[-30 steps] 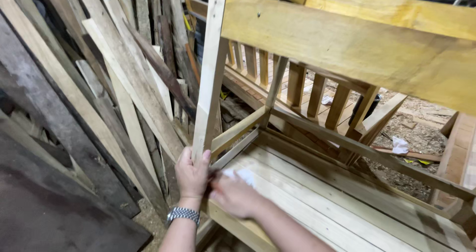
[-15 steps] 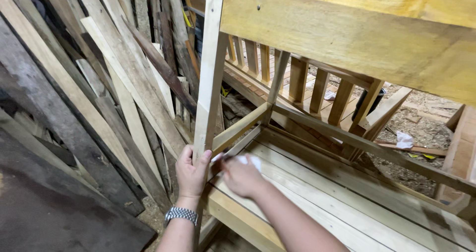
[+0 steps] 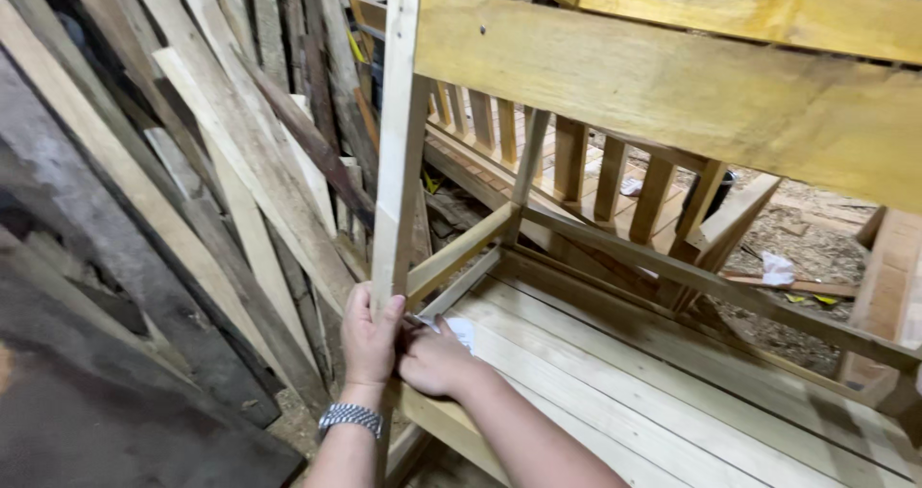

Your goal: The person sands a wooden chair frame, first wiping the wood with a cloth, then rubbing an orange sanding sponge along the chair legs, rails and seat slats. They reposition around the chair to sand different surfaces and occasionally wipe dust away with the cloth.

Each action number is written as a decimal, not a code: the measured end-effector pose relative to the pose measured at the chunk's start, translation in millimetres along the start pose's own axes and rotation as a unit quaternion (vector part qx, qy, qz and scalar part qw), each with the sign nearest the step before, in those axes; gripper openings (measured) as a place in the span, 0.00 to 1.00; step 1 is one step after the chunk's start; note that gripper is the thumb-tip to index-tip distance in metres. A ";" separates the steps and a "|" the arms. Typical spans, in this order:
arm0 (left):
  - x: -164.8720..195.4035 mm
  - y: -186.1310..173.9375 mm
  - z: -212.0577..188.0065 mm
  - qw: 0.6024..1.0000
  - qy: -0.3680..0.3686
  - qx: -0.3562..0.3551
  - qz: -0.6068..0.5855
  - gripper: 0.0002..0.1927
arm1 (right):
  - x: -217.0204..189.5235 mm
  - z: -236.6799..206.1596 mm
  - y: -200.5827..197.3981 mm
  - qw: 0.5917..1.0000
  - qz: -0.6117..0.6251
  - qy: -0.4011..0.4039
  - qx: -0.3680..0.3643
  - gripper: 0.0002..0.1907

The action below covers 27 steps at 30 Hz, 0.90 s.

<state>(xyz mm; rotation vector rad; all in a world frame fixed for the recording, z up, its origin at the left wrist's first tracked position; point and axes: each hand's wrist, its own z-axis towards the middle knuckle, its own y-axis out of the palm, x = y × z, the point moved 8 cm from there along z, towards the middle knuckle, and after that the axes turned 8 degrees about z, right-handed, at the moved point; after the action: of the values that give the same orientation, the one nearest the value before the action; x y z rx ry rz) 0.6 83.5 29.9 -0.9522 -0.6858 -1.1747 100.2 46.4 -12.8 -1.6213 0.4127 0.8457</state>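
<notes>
A pale wooden bench frame fills the view, with an upright post (image 3: 401, 133), a wide back board (image 3: 672, 85) and a slatted seat (image 3: 624, 392). My left hand (image 3: 368, 339), a metal watch (image 3: 350, 418) on its wrist, grips the post near its foot. My right hand (image 3: 437, 358) rests on the seat's near corner, pressing a small white piece (image 3: 463, 330), probably sandpaper or a rag, against the wood by the post. A diagonal brace (image 3: 459, 253) runs from the post just above both hands.
Many rough planks (image 3: 221, 161) lean in a stack on the left, with a dark board (image 3: 115, 402) at the lower left. Behind the bench stands a second slatted wooden frame (image 3: 576, 161). Sawdust and scraps of paper (image 3: 776, 269) lie on the floor at the right.
My right hand has slid a little toward the post with the white piece under it. My left hand stays on the post. The view has shifted slightly.
</notes>
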 end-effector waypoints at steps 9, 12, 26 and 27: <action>-0.8 2.5 2.7 1.000 0.015 -0.007 -0.002 0.24 | 71.1 -0.2 46.4 0.818 0.548 0.121 0.129 0.16; 0.5 2.9 3.9 0.999 0.028 -0.015 -0.021 0.26 | 58.0 14.8 54.1 0.760 0.627 0.081 0.147 0.12; -8.2 10.5 4.9 0.998 0.007 -0.044 -0.050 0.29 | 58.6 -1.6 50.6 0.752 0.636 0.062 0.163 0.12; -9.8 12.0 4.4 0.996 0.009 -0.048 -0.070 0.29 | 61.2 -7.7 55.0 0.743 0.648 0.072 0.154 0.13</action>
<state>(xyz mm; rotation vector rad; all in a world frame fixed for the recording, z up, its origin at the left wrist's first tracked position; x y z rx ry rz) 9.6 93.0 20.5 -0.9853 -0.6962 -1.3481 106.4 37.2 -94.6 -0.8976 1.8112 1.5310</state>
